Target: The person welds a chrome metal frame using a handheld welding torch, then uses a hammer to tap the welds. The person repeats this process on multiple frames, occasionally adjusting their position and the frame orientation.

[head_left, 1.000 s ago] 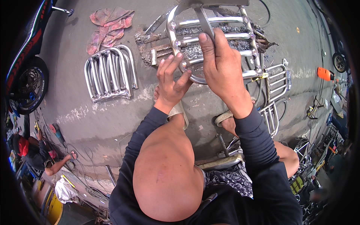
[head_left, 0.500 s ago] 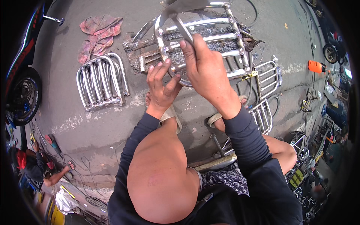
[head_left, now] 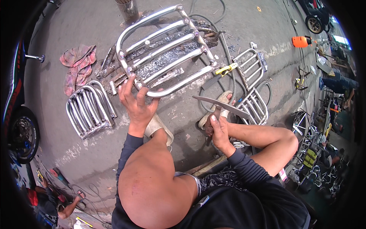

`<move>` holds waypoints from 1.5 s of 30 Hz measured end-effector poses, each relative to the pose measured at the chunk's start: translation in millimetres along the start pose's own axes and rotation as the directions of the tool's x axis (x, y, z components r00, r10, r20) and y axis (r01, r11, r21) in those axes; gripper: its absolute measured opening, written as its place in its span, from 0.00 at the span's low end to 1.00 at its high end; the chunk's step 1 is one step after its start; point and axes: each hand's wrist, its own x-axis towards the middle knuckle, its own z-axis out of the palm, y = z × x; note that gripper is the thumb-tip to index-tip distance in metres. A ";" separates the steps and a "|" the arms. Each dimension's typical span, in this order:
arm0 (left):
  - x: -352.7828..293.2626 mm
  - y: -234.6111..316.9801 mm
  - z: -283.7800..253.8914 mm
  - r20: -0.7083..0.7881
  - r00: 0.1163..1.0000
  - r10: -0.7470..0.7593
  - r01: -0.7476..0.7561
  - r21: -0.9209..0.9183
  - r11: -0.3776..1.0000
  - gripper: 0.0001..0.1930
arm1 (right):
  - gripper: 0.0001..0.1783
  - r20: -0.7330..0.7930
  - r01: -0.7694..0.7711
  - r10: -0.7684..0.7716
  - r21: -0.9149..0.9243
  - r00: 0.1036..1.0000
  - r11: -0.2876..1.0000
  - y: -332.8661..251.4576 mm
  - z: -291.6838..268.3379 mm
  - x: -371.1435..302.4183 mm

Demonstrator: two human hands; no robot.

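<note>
Head view: the right hand [head_left: 220,131] has come off the chrome rack [head_left: 164,49], where both hands worked half a second ago, and now grips the handle of a chipping hammer [head_left: 221,106] low beside the sandalled foot [head_left: 219,108]. The left hand [head_left: 136,103] alone stays closed on the rack's near rail, holding it tilted up off the concrete floor [head_left: 49,53]. A finished-looking rack [head_left: 89,108] lies to the left, near red rags [head_left: 78,66]. By my judgement, the work has shifted from handling to tool work on the welds.
</note>
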 end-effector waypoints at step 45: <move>132.0 -10.9 -88.5 0.099 0.934 -0.344 0.231 -0.901 0.368 0.11 | 0.31 -0.369 0.400 -0.424 -0.145 0.827 0.905 -145.3 -108.3 63.4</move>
